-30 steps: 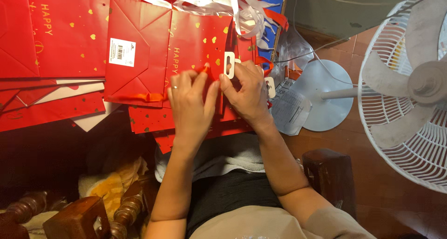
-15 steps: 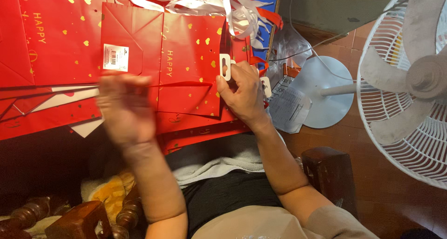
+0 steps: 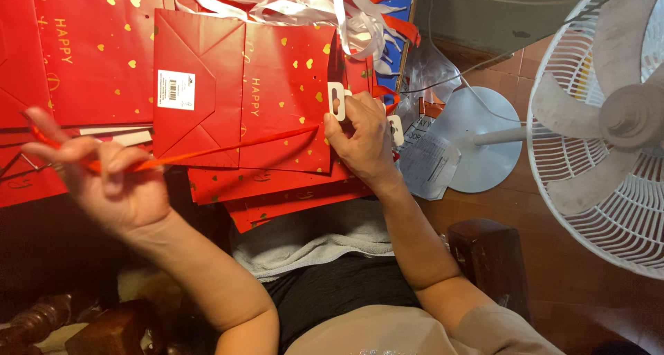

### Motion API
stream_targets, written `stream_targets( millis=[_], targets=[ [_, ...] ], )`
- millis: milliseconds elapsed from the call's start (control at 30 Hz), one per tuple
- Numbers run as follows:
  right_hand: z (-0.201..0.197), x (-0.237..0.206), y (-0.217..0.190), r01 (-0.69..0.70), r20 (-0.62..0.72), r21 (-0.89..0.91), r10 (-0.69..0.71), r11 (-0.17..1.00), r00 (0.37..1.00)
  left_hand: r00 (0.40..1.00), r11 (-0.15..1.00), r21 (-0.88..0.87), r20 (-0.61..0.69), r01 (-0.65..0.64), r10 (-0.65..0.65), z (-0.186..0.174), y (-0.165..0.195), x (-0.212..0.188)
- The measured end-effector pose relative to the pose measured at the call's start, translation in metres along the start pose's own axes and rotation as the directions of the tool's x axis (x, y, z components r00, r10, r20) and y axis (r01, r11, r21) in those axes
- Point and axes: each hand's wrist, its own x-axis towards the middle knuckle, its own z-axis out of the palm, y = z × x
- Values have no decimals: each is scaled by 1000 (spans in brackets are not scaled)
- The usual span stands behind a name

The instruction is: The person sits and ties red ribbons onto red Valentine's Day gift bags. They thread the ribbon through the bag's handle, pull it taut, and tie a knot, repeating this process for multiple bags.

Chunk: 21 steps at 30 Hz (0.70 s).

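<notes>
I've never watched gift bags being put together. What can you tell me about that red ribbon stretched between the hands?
The red ribbon is a thin, flat strip, glossy like satin. It runs taut in a nearly straight, slightly slanted line across the flattened red gift bag. The left hand pinches one end out to the side; the right hand holds the other end at the bag's top edge, by a white tag.

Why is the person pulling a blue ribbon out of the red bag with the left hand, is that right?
Not quite: the ribbon is red, not blue, as the head view shows. The left hand pulls it taut from the red bag, which the right hand holds.
</notes>
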Motion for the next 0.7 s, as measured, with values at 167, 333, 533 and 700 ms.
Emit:
stream_targets(
  millis=[167,333,533,700],
  targets=[
    [2,-1,2,3,3,-1,-3,1000,1000,996,982,166,17,-88,86,18,4,-2],
    [3,-2,3,17,-1,12,-17,1000,1000,998,835,547,41,-54,38,50,-45,-5],
    [-2,-1,-2,63,-24,80,-62,995,998,976,431,889,-74,157,-203,106,-126,22],
    [-6,1,-6,-11,40,50,9,999,999,981,164,986,37,-5,-193,118,-170,45]
  ],
)
